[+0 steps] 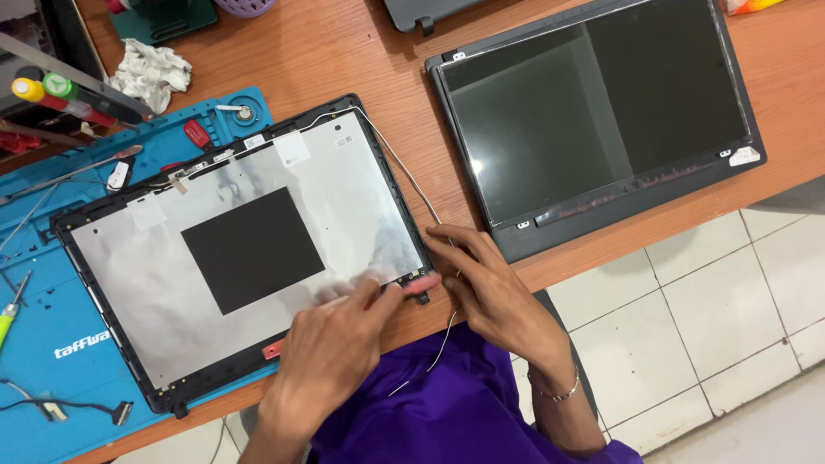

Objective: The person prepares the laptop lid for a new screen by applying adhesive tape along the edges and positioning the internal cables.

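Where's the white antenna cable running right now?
In the head view, the white cable runs down the right edge of the silver-lined lid cover, passes between the left hand and right hand, then hangs off the desk edge.

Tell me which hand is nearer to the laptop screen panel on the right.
Right. The right hand lies just below the screen panel's lower left corner; the left hand is farther off, over the silver back cover.

Foil-lined black laptop lid (249,249) lies inside-up, thin white cable (411,176) trailing off its edge.
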